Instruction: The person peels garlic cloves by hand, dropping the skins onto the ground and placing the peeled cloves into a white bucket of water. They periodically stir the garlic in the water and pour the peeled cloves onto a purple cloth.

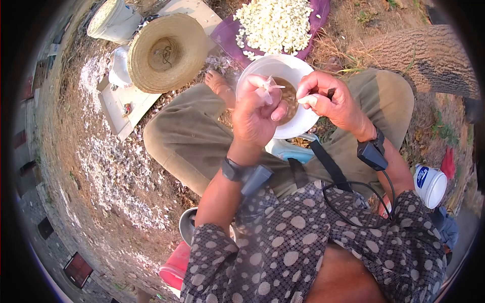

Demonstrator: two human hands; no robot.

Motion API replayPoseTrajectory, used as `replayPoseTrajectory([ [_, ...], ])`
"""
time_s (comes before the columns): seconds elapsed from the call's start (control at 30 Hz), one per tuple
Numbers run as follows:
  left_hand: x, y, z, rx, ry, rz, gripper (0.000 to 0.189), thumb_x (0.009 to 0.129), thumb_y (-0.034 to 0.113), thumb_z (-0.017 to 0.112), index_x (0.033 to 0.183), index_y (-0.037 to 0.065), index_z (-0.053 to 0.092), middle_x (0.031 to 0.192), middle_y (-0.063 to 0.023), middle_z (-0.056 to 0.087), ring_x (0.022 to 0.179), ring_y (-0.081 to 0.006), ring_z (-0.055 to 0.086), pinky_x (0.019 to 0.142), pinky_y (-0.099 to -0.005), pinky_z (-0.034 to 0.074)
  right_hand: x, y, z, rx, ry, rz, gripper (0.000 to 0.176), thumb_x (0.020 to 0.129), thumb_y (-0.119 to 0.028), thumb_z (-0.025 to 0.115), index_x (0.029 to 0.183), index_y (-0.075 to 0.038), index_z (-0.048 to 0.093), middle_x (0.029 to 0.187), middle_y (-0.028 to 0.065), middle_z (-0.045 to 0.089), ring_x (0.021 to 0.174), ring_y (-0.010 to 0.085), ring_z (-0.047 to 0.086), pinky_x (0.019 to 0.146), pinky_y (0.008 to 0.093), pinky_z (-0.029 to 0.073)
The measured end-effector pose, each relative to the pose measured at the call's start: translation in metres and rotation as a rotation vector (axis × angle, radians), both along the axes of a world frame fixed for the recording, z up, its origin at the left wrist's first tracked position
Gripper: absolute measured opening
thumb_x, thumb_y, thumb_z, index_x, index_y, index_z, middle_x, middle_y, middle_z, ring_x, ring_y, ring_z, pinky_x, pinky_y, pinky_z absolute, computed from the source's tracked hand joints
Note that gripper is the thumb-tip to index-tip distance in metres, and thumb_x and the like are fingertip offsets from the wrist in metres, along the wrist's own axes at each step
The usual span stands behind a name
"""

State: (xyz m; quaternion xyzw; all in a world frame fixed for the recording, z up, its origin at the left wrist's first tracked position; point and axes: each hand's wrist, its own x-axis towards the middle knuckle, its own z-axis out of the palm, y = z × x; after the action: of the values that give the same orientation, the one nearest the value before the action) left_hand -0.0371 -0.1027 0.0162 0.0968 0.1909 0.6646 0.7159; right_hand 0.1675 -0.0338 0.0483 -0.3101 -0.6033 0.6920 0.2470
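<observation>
My left hand (252, 116) is closed with curled fingers, and thin whitish garlic skin (269, 90) sticks out at its fingertips. Facing it, my right hand (339, 103) pinches a small pale piece (306, 100) like a garlic clove between thumb and forefinger. A short dark tool (331, 93) pokes out of that same hand; the rest of it is hidden by the fingers. Both hands are over a white bowl (302, 125) between my legs, with brownish contents inside. Beyond the bowl, many peeled garlic cloves (275, 25) lie heaped on a purple sheet (225, 35).
A straw hat (189, 50), a white bucket (118, 25) and a flat tray (113, 113) are at the upper left. Papery skins (113, 182) litter the ground. A tree trunk (424, 55) lies at upper right, a white tub (433, 188) below it, a red container (174, 265) lower left.
</observation>
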Motion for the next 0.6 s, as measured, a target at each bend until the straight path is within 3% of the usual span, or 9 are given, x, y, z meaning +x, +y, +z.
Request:
replayPoseTrajectory([
  [0.1, -0.016, 0.001, 0.005, -0.089, 0.034, 0.232, 0.006, 0.089, 0.006, 0.06, 0.095, 0.007, 0.062, 0.077, 0.0002, 0.045, 0.061, -0.011, 0.035, 0.056, -0.028, 0.036, -0.002, -0.005, 0.007, 0.223, -0.071, -0.028, 0.012, 0.094, 0.0, 0.061, 0.105, -0.004, 0.065, 0.092, -0.0031, 0.063, 0.073, 0.0002, 0.051, 0.063, 0.0207, 0.043],
  [0.17, -0.031, 0.001, -0.001, -0.118, 0.107, 0.311, 0.007, 0.092, 0.014, 0.059, 0.093, 0.007, 0.06, 0.076, -0.0003, 0.046, 0.06, -0.0111, 0.034, 0.059, -0.0287, 0.037, 0.0, -0.004, 0.007, 0.302, -0.089, -0.016, 0.015, 0.092, 0.004, 0.061, 0.104, -0.004, 0.064, 0.094, -0.003, 0.063, 0.076, 0.0008, 0.053, 0.066, 0.0213, 0.045],
  [0.23, -0.043, 0.0, -0.006, -0.232, 0.029, 0.39, 0.006, 0.094, 0.013, 0.061, 0.093, 0.007, 0.061, 0.077, 0.0001, 0.048, 0.061, -0.0097, 0.038, 0.058, -0.027, 0.038, -0.001, -0.003, 0.006, 0.361, -0.075, -0.009, 0.016, 0.092, 0.005, 0.06, 0.105, -0.004, 0.064, 0.094, -0.0024, 0.063, 0.077, 0.0015, 0.053, 0.067, 0.0217, 0.046],
  [0.33, -0.049, 0.004, -0.018, -0.422, 0.665, 0.54, 0.004, 0.094, 0.01, 0.065, 0.093, 0.006, 0.063, 0.079, 0.0012, 0.052, 0.063, -0.0075, 0.044, 0.057, -0.0245, 0.039, -0.004, -0.004, 0.005, 0.372, -0.068, 0.007, 0.017, 0.092, 0.005, 0.059, 0.106, -0.004, 0.063, 0.093, -0.0023, 0.061, 0.077, 0.0024, 0.053, 0.067, 0.022, 0.046],
  [0.43, -0.051, 0.008, -0.009, -0.478, 0.766, 0.7, 0.01, 0.091, 0.002, 0.066, 0.1, 0.005, 0.063, 0.081, 0.0025, 0.053, 0.066, -0.006, 0.049, 0.057, -0.022, 0.04, -0.011, -0.005, 0.011, 0.313, -0.105, 0.005, 0.018, 0.091, 0.005, 0.059, 0.106, -0.004, 0.062, 0.092, -0.0026, 0.059, 0.076, 0.0029, 0.051, 0.067, 0.0222, 0.046],
  [0.6, -0.071, 0.005, 0.002, -0.424, 0.977, 0.809, 0.021, 0.092, 0.003, 0.066, 0.113, 0.002, 0.061, 0.086, 0.0008, 0.059, 0.066, -0.005, 0.048, 0.058, -0.0212, 0.041, -0.019, -0.005, 0.01, 0.236, -0.115, -0.025, 0.017, 0.091, 0.004, 0.059, 0.106, -0.005, 0.061, 0.091, -0.0032, 0.058, 0.075, 0.0031, 0.05, 0.066, 0.0228, 0.045],
])
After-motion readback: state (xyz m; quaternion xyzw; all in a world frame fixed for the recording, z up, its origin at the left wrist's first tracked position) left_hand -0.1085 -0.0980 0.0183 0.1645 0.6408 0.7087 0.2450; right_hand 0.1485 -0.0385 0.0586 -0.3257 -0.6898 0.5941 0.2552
